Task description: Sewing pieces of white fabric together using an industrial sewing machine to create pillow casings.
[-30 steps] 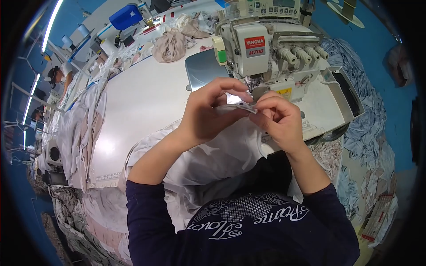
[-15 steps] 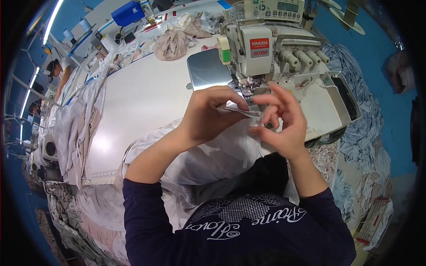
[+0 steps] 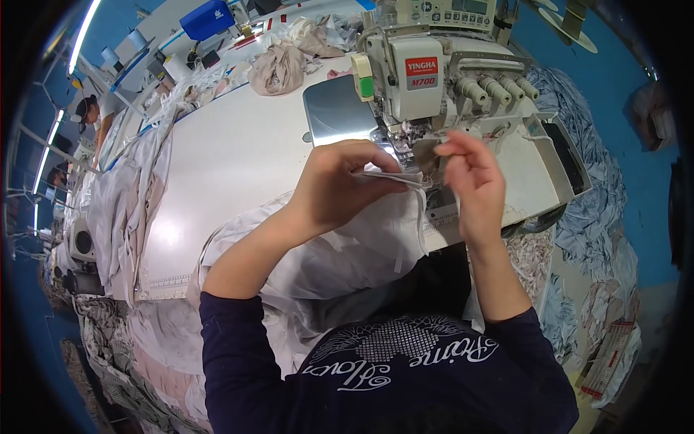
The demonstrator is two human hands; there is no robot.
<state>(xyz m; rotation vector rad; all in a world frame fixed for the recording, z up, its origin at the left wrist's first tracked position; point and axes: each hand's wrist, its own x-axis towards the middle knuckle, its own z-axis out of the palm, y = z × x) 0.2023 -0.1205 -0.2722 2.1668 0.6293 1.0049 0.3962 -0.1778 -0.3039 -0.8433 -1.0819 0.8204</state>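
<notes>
My left hand (image 3: pixel 340 184) pinches a folded edge of white fabric (image 3: pixel 347 249) and holds it just in front of the presser foot of a white overlock sewing machine (image 3: pixel 426 79). My right hand (image 3: pixel 470 177) is raised beside the needle area, thumb and forefinger closed on a small piece of the white fabric near the foot. The rest of the white garment drapes off the table edge into my lap. A thin white strip (image 3: pixel 421 217) hangs down from the pinched edge.
The white table (image 3: pixel 224 159) stretches left, with pale cloth piled along its left edge (image 3: pixel 123 210). Crumpled beige fabric (image 3: pixel 278 69) lies behind the machine. Heaps of light blue-white cloth (image 3: pixel 593 202) sit right. Another person (image 3: pixel 90 116) works at far left.
Both hands moved the fabric edge up toward the machine's presser foot. My right hand lifted from beside the left and now sits higher, by the needle area.
</notes>
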